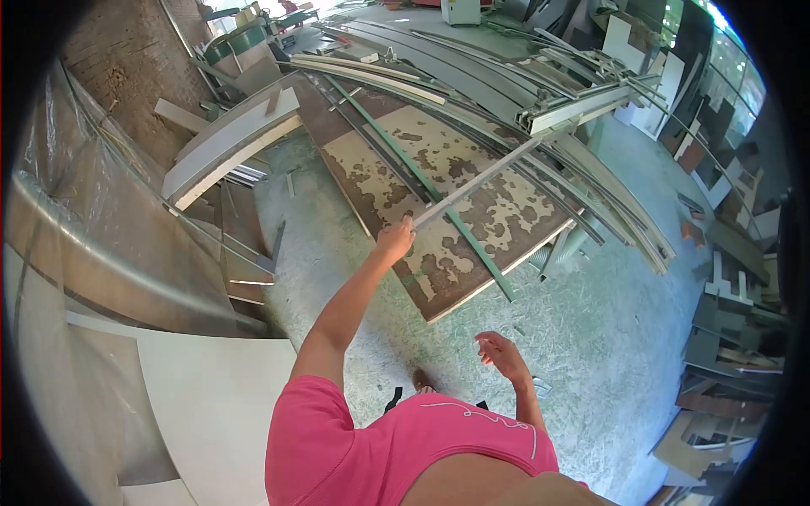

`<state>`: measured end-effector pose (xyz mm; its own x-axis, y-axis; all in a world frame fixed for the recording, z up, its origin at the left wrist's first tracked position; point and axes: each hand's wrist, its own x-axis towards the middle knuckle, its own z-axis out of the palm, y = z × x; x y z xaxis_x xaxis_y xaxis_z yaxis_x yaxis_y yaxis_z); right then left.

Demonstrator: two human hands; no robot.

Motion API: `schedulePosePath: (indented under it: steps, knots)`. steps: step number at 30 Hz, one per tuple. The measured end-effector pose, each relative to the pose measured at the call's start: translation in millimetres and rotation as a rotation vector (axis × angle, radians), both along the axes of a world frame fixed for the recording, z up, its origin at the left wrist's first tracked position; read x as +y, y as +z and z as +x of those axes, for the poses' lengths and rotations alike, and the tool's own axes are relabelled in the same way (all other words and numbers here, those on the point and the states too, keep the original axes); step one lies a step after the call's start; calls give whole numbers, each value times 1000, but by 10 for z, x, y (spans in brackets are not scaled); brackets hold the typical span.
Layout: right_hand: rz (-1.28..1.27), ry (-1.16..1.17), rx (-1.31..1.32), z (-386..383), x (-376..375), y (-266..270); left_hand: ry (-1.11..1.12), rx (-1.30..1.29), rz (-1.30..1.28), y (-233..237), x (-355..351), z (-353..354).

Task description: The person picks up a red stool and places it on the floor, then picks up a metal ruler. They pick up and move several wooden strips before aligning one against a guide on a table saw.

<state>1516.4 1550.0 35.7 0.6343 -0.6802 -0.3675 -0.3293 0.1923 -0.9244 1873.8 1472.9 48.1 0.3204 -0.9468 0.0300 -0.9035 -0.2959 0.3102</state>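
Scuffed concrete, grey-green and dusty, forms the workshop floor [607, 312] around you, its widest open room lying to the near right, between the tabletop's near edge and the offcuts [726, 341] stacked along the right side. A narrower strip of floor runs up the left, between the tabletop and a white-topped bench [232, 135].

Before you stands the broad brown tabletop [515, 202], blotched with pale, peeling patches, its near corner pointing toward your feet and its light-coloured rim exposed along the near right side. A white panel [215, 396] fills the near left. Long strips [629, 211] lie bunched across the tabletop's far right side, their near ends jutting past its edge.

Your pink shirt [363, 455] carries a white looping line across the front; whether it spells anything cannot be told. A slim green strip [481, 253] runs lengthwise over the tabletop, its near end overhanging the edge.

The grey bar [477, 183] slants above the tabletop, crossing the green strip and reaching toward the bunched strips at far right. Your left hand [396, 239], above the tabletop's left edge, has its fingers curled around the bar's near end. Your right hand [504, 354] hangs over the near floor, fingers loosely bent and apart.
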Motion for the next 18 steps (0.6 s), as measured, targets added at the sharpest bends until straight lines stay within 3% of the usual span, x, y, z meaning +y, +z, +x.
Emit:
schedulePosePath:
  steps: [3, 9, 14, 18]
  knots:
    - [-30, -52, 24, -299, -16, 4, -95, 46, -165, 5, 217, -413]
    - [34, -233, -3, -1232, 257, 62, -177, 425, -252, -40, 831, -1778]
    - [108, -407, -151, -2097, 582, -2, -358, 822, 41, 274, 1214, -3269]
    - [238, -845, -529, -2726, 832, -148, -716, 776, 217, 62, 1501, -4499]
